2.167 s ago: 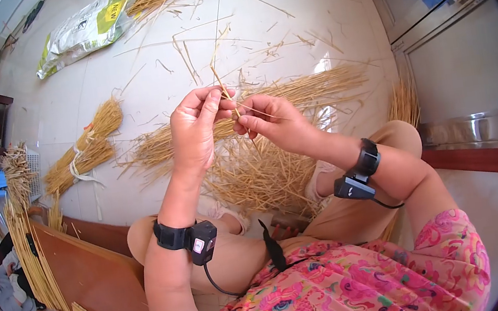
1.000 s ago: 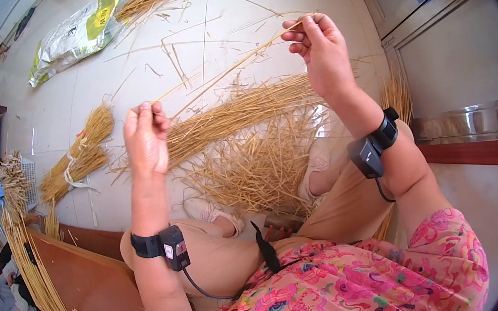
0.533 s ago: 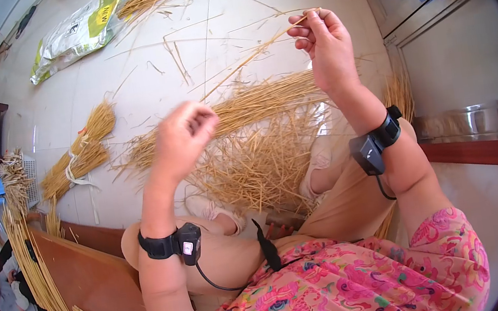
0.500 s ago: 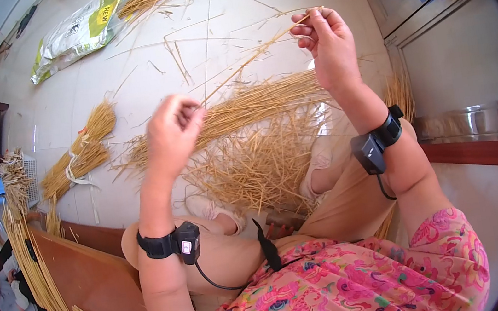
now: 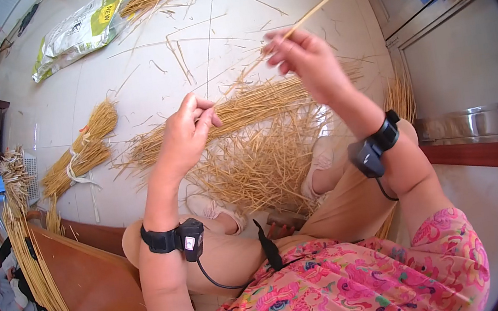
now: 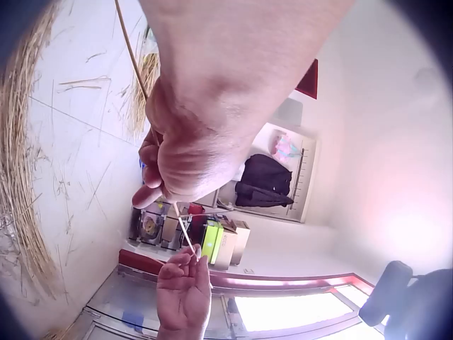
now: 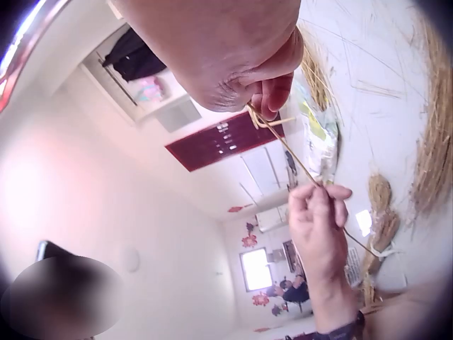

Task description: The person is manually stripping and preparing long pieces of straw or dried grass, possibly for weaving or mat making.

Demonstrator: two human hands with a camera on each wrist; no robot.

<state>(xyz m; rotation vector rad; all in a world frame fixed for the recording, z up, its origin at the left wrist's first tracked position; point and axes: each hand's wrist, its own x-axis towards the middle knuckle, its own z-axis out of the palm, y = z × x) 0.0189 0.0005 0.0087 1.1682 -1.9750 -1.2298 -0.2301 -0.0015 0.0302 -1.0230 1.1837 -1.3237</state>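
Straw everywhere on my head view: one long straw stalk (image 5: 261,63) runs slantwise between both hands above the white tiled floor (image 5: 141,69). My left hand (image 5: 186,136) pinches its lower end with thumb and fingertips pressed together; my right hand (image 5: 306,64), raised higher and blurred, pinches the stalk further up, its tip sticking out past the fingers. Below the hands lies a loose straw pile (image 5: 255,154), a tied straw bundle (image 5: 80,155) sits left of it, a printed bag (image 5: 82,29) lies at top left, and a brown board (image 5: 97,275) stands by my left knee. Left wrist view: left hand (image 6: 187,159) close up, fingers curled tight on the stalk (image 6: 182,230), right hand (image 6: 182,290) beyond it pinching the same piece. Right wrist view: right hand (image 7: 241,57) fingertips pinched on the stalk (image 7: 290,152), which runs down to the left hand (image 7: 318,227), its fingers closed on it.
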